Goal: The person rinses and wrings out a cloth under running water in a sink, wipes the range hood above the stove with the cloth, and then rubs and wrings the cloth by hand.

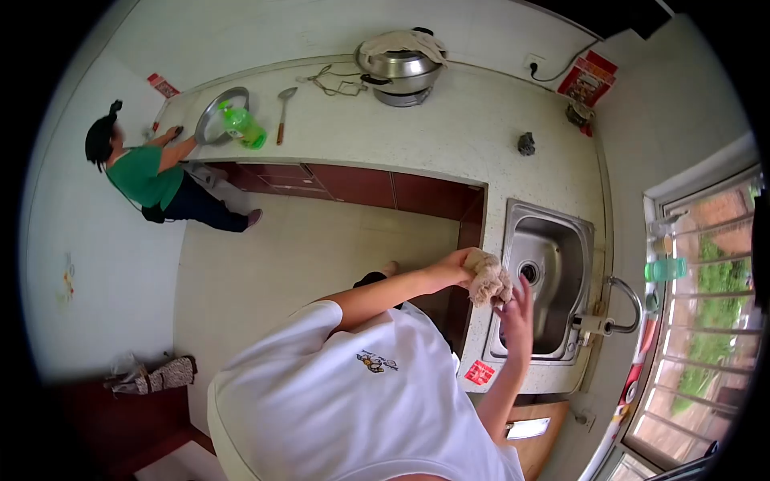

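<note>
A crumpled beige cloth (488, 278) is bunched up over the near left edge of the steel sink (549, 232). My left hand (451, 270) is closed round the cloth's left side. On its right side is my right hand (517, 311), with fingers raised and spread over the sink basin, its lower fingers close to the cloth; whether they touch it is hard to tell. The curved faucet (624, 309) stands at the sink's right side, and the dark drain shows beyond my fingers.
A co-worker in a green top (144, 178) stands at the counter's far left by a metal basin (210, 120) and green bottle (243, 128). A spatula (282, 116), lidded pot (405, 74) and dark scrubber (526, 144) lie on the counter. A barred window (706, 321) is right.
</note>
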